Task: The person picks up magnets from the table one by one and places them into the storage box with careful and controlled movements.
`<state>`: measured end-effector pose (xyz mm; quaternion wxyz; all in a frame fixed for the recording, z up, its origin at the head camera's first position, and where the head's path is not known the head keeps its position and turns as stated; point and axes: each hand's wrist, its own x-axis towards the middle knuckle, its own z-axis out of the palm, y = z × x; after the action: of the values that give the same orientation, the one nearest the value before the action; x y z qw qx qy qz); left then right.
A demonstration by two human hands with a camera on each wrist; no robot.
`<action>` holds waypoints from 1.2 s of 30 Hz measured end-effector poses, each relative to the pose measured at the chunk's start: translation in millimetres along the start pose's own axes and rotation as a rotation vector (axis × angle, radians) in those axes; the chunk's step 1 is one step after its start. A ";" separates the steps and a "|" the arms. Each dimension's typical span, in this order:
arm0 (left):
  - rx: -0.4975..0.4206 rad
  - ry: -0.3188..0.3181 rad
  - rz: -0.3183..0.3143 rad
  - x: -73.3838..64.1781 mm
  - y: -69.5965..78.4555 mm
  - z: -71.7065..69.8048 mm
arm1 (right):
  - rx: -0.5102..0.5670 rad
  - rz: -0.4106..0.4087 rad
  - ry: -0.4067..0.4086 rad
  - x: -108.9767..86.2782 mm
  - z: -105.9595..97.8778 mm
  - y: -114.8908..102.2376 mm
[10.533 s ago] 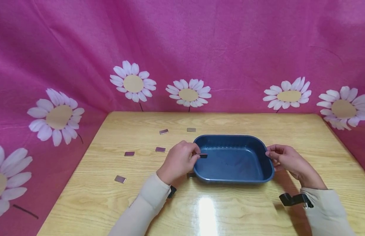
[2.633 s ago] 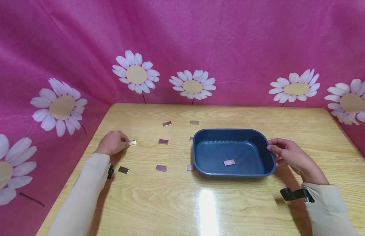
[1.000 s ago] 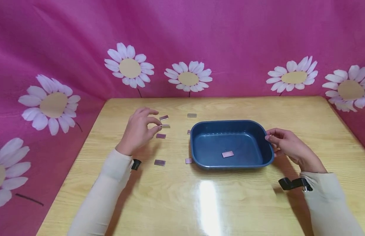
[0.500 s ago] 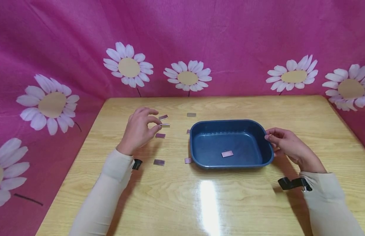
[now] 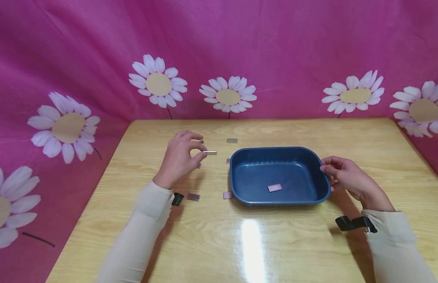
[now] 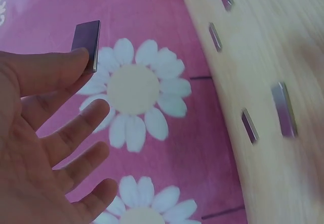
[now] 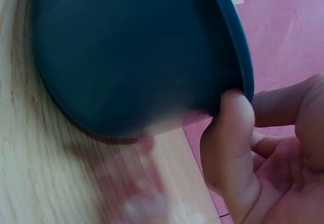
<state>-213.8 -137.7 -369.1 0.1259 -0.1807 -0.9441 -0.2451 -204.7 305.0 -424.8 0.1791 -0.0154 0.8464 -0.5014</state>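
Observation:
My left hand pinches a small flat shiny rectangular metal piece between thumb and index finger, left of the dark blue tub. In the left wrist view, this metal piece stands up past the thumb tip while the other fingers spread loosely. My right hand grips the right end of the tub, thumb inside the rim and fingers outside, as the right wrist view shows at the tub's rim. One similar metal piece lies on the tub's floor.
More metal pieces lie on the wooden table: one at the back, one in front, and others partly hidden behind the left hand or by the tub's left side, like this piece. A pink flowered cloth hangs behind and at the sides.
Earlier, the left hand held a piece over the tub; a piece later lay inside. The left hand then took another from the table's left and has carried it rightward. The right hand stays on the rim.

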 end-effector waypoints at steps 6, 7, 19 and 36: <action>0.003 -0.006 0.044 5.3 18.9 12.7 | -0.011 0.011 0.000 -0.2 -0.6 0.6; 0.005 -0.011 0.047 5.7 21.3 14.6 | -0.013 0.014 -0.001 0.1 -0.3 0.8; 0.049 -0.089 0.111 12.4 43.0 28.9 | -0.020 0.017 -0.001 -1.6 -0.5 -2.6; 0.132 -0.184 0.156 22.8 80.0 45.3 | 0.007 0.007 0.007 -1.4 0.9 1.3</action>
<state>-208.9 -43.1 -366.7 0.0690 -0.2666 -0.9488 -0.1546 -202.9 305.2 -425.9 0.1779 -0.0099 0.8453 -0.5038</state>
